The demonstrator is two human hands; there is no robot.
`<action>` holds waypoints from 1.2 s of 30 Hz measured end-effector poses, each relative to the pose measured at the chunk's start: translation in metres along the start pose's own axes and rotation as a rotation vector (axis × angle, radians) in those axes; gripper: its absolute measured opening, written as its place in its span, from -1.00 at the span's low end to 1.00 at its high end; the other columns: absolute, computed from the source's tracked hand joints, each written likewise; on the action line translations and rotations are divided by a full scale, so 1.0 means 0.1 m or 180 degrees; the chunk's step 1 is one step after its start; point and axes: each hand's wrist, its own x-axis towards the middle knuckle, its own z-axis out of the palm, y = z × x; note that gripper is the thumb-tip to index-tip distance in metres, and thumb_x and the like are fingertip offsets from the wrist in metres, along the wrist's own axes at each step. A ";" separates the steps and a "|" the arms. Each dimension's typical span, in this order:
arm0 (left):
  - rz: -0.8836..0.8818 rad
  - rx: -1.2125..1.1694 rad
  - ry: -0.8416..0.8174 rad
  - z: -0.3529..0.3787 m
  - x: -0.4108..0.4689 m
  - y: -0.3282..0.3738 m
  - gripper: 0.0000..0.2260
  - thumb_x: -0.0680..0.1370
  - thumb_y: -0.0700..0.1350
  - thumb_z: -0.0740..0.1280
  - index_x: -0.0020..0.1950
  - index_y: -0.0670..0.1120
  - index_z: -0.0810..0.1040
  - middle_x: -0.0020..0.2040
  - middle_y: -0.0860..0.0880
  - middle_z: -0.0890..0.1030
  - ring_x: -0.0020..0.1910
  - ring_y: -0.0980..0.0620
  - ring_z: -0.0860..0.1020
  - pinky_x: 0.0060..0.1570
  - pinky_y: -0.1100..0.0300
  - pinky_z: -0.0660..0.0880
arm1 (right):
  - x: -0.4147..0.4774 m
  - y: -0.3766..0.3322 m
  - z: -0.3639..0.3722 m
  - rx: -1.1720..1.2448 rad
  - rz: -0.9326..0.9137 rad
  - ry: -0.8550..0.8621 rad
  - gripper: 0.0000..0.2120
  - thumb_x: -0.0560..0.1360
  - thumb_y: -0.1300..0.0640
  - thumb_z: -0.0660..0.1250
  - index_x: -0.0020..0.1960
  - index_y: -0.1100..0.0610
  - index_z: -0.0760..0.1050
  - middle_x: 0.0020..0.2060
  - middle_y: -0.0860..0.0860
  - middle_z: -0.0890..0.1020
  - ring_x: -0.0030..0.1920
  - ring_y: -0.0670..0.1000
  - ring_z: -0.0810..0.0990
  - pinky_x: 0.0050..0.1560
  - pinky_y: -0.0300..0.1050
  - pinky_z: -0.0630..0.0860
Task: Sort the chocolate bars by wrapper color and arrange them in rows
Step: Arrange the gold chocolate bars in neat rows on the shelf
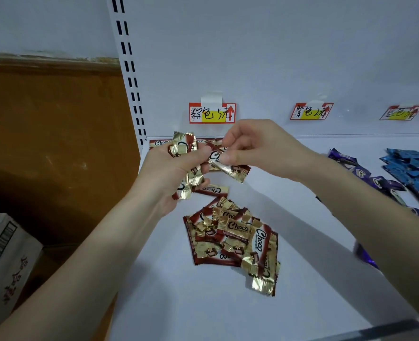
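Status: colour sorting looks largely done; row arrangement has barely begun.

1. Grouping. On the shelf point(203, 303) I see three colour zones, each under its own label on the back wall: brown label point(212, 113), purple label point(311, 111), blue label point(401, 113). Label count: three.
2. Brown bars. A short back row point(159, 143) lies against the wall under the brown label. I can make out two bars in it; the hands hide the rest. One single bar point(210, 189) lies flat just below the left hand. A loose brown pile point(233, 242) sits nearer me, its bars overlapping. I judge roughly eight to ten, but the overlap prevents an exact count.
3. Hands. My left hand point(176, 173) grips a bunch point(182, 146) of brown bars, at least three. My right hand point(255, 148) pinches one bar point(228, 168) between thumb and fingers, touching the bunch, above the shelf and in front of the back row.
4. Purple bars point(365, 173) and blue bars point(414, 168) lie in untidy heaps to the right. They are partly cut off by my right arm and the frame edge, so I cannot count them. One purple bar point(365, 254) lies apart, near my right forearm.

Remaining, in my judgement: lay out the held bars and the brown pile in rows, then line up the purple and blue groups.
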 end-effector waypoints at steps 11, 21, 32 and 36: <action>-0.0135 -0.0022 0.0156 0.02 0.07 -0.06 -0.96 0.46 -0.23 0.42 -0.16 -0.15 0.57 -0.37 -0.05 0.65 -0.44 0.12 0.57 -0.38 0.19 0.60 | -0.04 0.24 -0.03 -0.1962 -0.1215 0.0399 -0.75 0.40 0.07 0.35 -0.06 0.23 0.64 -0.27 0.15 0.64 -0.22 0.13 0.56 -0.20 0.11 0.51; -0.0507 -0.0455 0.0193 -0.13 -0.01 -0.12 -0.93 0.54 -0.23 0.28 -0.04 -0.21 0.53 -0.26 -0.12 0.56 -0.38 0.05 0.57 -0.27 0.04 0.64 | 0.11 0.63 -0.19 -0.2271 -0.0642 0.0121 -0.81 0.48 0.23 0.33 0.08 0.21 0.60 0.01 0.11 0.64 0.02 0.10 0.54 0.04 -0.16 0.35; -0.0515 -0.0643 0.0066 -0.12 0.01 -0.15 -0.88 0.56 -0.31 0.18 -0.03 -0.22 0.51 -0.30 -0.12 0.52 -0.41 0.05 0.53 -0.30 0.09 0.63 | 0.18 0.74 -0.18 -0.2378 -0.0460 0.0127 -0.79 0.52 0.16 0.29 0.14 0.13 0.57 0.09 0.02 0.61 0.10 0.06 0.46 0.08 -0.06 0.36; -0.0502 -0.0648 0.0073 -0.13 0.02 -0.15 -0.88 0.56 -0.32 0.18 -0.03 -0.23 0.50 -0.29 -0.13 0.53 -0.39 0.05 0.54 -0.30 0.09 0.63 | 0.20 0.75 -0.17 -0.2419 -0.0422 0.0090 -0.80 0.52 0.15 0.29 0.12 0.12 0.57 0.06 0.02 0.61 0.07 0.06 0.46 0.07 0.00 0.39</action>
